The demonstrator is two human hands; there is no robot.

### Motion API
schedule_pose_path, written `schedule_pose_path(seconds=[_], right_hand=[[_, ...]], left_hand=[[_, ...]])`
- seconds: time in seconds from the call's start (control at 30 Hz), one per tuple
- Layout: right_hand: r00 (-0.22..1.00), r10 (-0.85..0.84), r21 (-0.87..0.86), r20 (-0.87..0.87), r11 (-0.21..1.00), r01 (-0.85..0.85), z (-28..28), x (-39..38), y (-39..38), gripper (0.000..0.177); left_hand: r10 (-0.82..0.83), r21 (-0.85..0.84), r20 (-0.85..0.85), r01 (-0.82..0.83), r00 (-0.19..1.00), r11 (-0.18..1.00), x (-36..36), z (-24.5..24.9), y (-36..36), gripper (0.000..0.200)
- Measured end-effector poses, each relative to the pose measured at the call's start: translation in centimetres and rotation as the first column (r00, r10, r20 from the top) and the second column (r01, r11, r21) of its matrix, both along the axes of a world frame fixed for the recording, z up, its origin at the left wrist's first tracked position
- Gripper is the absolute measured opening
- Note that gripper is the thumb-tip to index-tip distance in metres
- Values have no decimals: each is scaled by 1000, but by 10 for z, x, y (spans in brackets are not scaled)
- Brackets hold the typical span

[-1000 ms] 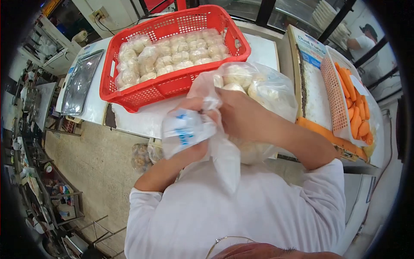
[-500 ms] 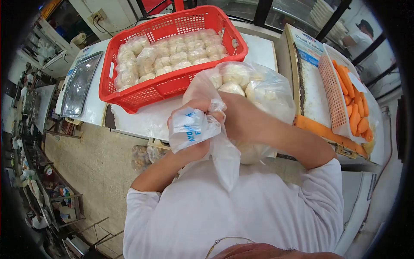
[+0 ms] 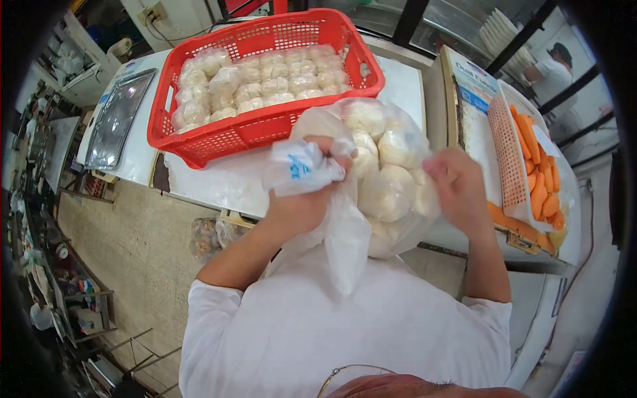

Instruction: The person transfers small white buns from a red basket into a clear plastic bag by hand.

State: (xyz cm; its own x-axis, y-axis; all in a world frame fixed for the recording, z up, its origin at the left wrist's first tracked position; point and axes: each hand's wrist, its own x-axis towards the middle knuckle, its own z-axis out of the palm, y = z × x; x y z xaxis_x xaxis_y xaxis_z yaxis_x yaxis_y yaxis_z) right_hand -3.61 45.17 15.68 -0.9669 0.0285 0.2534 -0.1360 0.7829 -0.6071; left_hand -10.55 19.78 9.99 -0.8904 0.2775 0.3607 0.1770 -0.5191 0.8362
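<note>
A big clear plastic bag full of pale round balls, perhaps dough or peeled vegetables, rests against my white shirt at the counter's front edge. My left hand is closed around its gathered neck. A whitish piece of plastic with blue lettering wraps over the fingers of that hand, and a loose tail of plastic hangs below. At the bag's right side is my right hand, slightly blurred. Its fingers are curled together, with the tips at the bag's edge; what they hold, if anything, does not show.
Behind the bag stands a red crate with several small bags of pale balls. A shiny tray lies to the left. On the right, a pale basket holds carrots. A person in white is beyond the window frame.
My right hand has left the bag's neck and moved right to the bag's side, uncovering more of the pale balls. My left hand still grips the neck.
</note>
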Motion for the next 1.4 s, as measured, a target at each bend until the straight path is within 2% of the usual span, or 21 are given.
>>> schedule_pose_path(seconds=[0.03, 0.07, 0.13, 0.17, 0.23, 0.27, 0.33, 0.4, 0.5, 0.57, 0.6, 0.63, 0.77, 1.0, 1.1, 1.17, 1.2, 1.27, 1.3, 1.33, 1.4], right_hand=[[999, -39, -459, 19, 887, 44, -2, -1, 6, 19], [998, -59, -466, 18, 883, 61, 5, -3, 7, 19], [977, -4, -606, -215, 785, -130, 26, -5, -8, 17], [975, -22, -612, -220, 782, -120, 28, -1, -23, 17], [970, 56, -556, -235, 811, -182, 35, -4, -44, 14], [970, 47, -560, -238, 810, -177, 40, -4, -40, 14], [990, 140, -274, -37, 951, -144, 43, 0, -32, 10], [981, 186, -236, -60, 952, -195, 36, 3, -24, 8], [964, 248, -203, -100, 943, -264, 43, 10, -14, 6], [952, 280, -201, -120, 933, -300, 43, 13, -15, 6], [909, 387, -91, -158, 910, -404, 38, 13, -19, 8], [850, 496, 25, -180, 866, -500, 36, 12, -23, 11], [826, 564, 59, -14, 825, -562, 35, 14, -38, 10], [857, 499, 86, -127, 866, -492, 51, 6, -35, 11], [909, 381, 106, -169, 924, -368, 56, 1, -21, 9], [963, 215, 138, -164, 971, -194, 63, -5, -12, 10], [984, 128, 139, -126, 984, -110, 71, -5, -7, 11], [987, 37, 119, -154, 993, -19, 89, -14, -2, 9], [986, 72, 122, -150, 991, -54, 101, -24, -5, 9], [974, 128, 167, -189, 981, -97, 113, -37, -9, 11], [954, 194, 214, -227, 966, -146, 121, -67, -25, 13]], left_hand=[[-34, 168, 21, 30, 999, 985, -5, 1, 6, 16], [-54, 160, 20, 50, 998, 986, -13, 12, 14, 16], [327, -106, -142, -343, 934, 933, -24, 42, 29, 13], [310, -113, -151, -328, 939, 938, -21, 46, 34, 13], [82, -166, -355, -149, 931, 975, -29, 58, 46, 11], [72, -171, -358, -141, 931, 975, -28, 62, 48, 11], [-194, -449, -359, 13, 913, 893, -16, 66, 43, 16], [-198, -470, -443, -38, 875, 882, -14, 57, 40, 13], [-261, -549, -285, 67, 922, 833, 1, 45, 25, 18], [-258, -556, -349, 23, 901, 831, 4, 48, 14, 21], [-250, -555, -419, -29, 873, 831, 6, 50, 11, 25], [-302, -469, -335, 120, 893, 875, 7, 38, 10, 33], [-302, -497, -368, 88, 879, 863, 16, 28, 13, 36], [-224, -462, -369, 31, 902, 886, 13, 33, 4, 31], [-134, -382, -400, -32, 907, 924, 4, 32, 11, 11], [-316, -414, -302, 175, 900, 893, -2, 25, 1, 20], [-274, -411, -301, 135, 913, 902, 0, 19, -3, 20], [-309, -189, 118, 327, 944, 926, 1, 10, -5, 17], [-327, -158, 157, 351, 932, 923, -1, 10, -8, 15], [-301, -155, 161, 325, 940, 933, -2, 6, -8, 15], [-266, -228, -37, 251, 963, 941, -8, -4, -6, 5]])
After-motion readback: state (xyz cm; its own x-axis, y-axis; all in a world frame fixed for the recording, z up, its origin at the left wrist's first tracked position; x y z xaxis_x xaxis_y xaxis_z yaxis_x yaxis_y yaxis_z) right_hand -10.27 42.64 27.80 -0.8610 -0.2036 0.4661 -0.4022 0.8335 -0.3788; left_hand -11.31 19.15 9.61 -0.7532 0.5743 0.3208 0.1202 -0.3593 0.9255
